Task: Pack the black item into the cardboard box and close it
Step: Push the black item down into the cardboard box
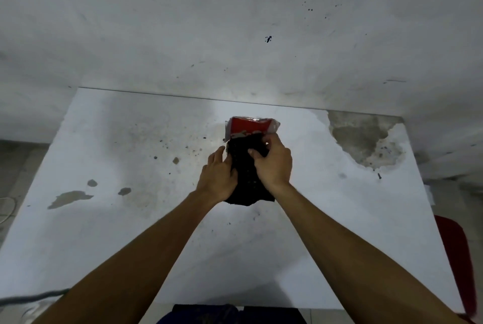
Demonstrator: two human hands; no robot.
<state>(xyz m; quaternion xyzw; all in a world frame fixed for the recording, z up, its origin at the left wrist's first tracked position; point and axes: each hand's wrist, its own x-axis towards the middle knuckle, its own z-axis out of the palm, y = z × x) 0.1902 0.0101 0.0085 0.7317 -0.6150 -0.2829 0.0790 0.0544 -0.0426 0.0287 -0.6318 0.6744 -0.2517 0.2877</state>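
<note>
A black fabric item [247, 174] lies lengthwise on the white table [130, 232], its far end at the mouth of a red and white box [251, 127]. My left hand [215, 179] grips the item's left edge. My right hand [273, 164] holds its right side, with the thumb pressed on top and the fingers touching the box's opening. The item's near end [248, 199] sticks out below both hands. How far the item reaches into the box is hidden by my fingers.
The table top is worn, with grey patches at the far right [366, 140] and left [69, 198]. A white wall [235, 22] rises right behind it. A red chair edge [456, 253] shows at the right, a cable [31, 297] at the lower left.
</note>
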